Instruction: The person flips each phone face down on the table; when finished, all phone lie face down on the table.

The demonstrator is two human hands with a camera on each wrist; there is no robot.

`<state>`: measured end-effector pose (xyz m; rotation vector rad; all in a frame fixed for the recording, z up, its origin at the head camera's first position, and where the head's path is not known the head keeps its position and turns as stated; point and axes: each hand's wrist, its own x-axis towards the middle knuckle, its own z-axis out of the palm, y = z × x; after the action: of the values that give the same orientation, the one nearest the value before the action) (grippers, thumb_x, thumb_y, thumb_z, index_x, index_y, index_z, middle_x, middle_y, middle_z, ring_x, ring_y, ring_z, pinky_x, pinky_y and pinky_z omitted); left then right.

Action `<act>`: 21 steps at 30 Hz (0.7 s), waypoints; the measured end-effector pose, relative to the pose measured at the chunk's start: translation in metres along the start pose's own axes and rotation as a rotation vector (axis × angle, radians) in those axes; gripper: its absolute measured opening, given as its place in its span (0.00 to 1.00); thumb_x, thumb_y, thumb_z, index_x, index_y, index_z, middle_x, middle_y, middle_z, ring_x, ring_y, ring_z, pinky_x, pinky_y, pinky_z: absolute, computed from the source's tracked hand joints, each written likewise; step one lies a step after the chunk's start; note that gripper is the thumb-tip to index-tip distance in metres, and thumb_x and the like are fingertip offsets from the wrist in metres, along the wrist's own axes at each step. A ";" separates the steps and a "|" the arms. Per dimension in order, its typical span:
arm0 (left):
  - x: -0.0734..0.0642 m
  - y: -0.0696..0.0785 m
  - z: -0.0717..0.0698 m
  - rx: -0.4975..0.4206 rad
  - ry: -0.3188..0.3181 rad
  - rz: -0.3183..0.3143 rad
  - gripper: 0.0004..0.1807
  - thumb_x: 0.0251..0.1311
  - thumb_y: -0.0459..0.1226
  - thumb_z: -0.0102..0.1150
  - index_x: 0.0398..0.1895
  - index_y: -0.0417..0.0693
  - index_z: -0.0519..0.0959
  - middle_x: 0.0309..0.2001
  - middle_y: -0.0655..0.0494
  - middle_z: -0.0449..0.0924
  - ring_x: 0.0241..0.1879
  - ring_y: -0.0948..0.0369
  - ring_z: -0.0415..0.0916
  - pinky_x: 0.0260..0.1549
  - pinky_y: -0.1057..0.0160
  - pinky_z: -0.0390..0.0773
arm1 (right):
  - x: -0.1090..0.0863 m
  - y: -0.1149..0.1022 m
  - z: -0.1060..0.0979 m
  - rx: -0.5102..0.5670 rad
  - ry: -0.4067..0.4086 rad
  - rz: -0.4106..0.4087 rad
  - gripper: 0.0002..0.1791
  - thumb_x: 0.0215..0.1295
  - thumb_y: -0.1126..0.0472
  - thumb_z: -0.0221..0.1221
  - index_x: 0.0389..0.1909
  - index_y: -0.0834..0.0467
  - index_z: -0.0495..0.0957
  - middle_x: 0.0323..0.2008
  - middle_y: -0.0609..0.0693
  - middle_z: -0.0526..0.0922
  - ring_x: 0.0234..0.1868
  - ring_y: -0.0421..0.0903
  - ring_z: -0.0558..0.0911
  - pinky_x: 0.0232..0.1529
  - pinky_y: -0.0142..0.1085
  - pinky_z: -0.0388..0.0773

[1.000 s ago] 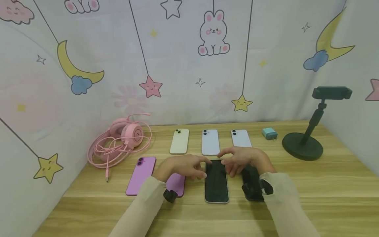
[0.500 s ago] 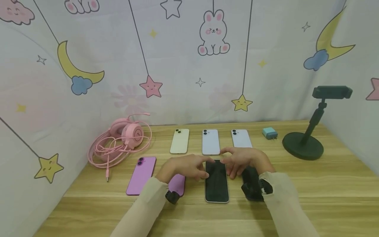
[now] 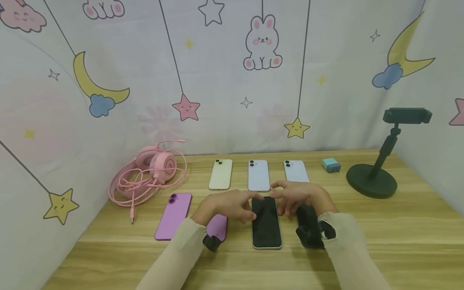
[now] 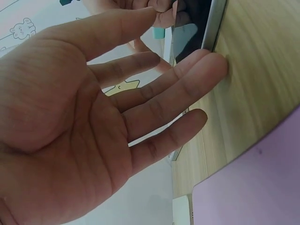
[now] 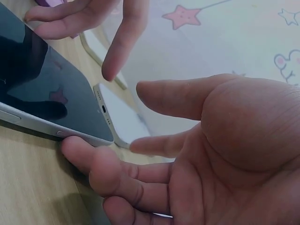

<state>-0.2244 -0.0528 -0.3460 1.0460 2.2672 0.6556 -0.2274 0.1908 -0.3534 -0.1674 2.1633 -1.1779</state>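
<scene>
A phone (image 3: 266,225) lies screen up on the table between the two hands, its dark glass framed by a silver edge. My left hand (image 3: 232,204) reaches in from the left with fingers extended. In the left wrist view its fingertips (image 4: 215,68) are right at the phone's side. From the other side comes my right hand (image 3: 299,194), with a fingertip (image 5: 75,149) against the silver edge in the right wrist view. Neither hand grips anything. Below the left wrist lies a purple phone (image 3: 217,228), partly covered. A dark shape (image 3: 307,225) shows under the right wrist.
Another purple phone (image 3: 173,216) lies at the left. Along the back are a cream phone (image 3: 220,174) and two pale phones, one at the middle (image 3: 258,175) and one to its right (image 3: 296,171). Around them stand pink headphones (image 3: 163,167), a blue charger (image 3: 331,165) and a black stand (image 3: 372,181).
My left hand has shifted slightly right, its thumb now at the phone's left edge. The right hand's fingers have moved a little. The phone lies about where it was.
</scene>
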 end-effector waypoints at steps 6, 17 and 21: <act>0.000 -0.001 0.003 0.004 0.007 -0.014 0.31 0.68 0.38 0.62 0.72 0.45 0.65 0.27 0.54 0.85 0.30 0.59 0.83 0.34 0.66 0.75 | -0.001 -0.001 0.001 0.026 0.001 -0.003 0.35 0.78 0.49 0.50 0.76 0.61 0.50 0.28 0.57 0.85 0.20 0.43 0.76 0.27 0.35 0.75; -0.002 0.002 0.004 0.001 0.018 -0.024 0.35 0.66 0.39 0.65 0.73 0.45 0.63 0.27 0.55 0.85 0.30 0.59 0.84 0.34 0.67 0.75 | -0.001 -0.003 0.001 0.108 -0.006 -0.089 0.36 0.79 0.52 0.48 0.78 0.58 0.45 0.26 0.55 0.82 0.19 0.42 0.76 0.26 0.35 0.74; -0.001 0.003 0.002 -0.006 0.020 -0.028 0.37 0.66 0.40 0.65 0.75 0.47 0.61 0.29 0.56 0.85 0.30 0.59 0.84 0.36 0.67 0.75 | -0.004 -0.007 -0.001 0.123 -0.001 -0.114 0.37 0.79 0.52 0.48 0.79 0.57 0.43 0.27 0.56 0.82 0.21 0.44 0.78 0.29 0.37 0.76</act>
<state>-0.2207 -0.0513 -0.3454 1.0069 2.2920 0.6636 -0.2260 0.1889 -0.3454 -0.2403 2.0966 -1.3712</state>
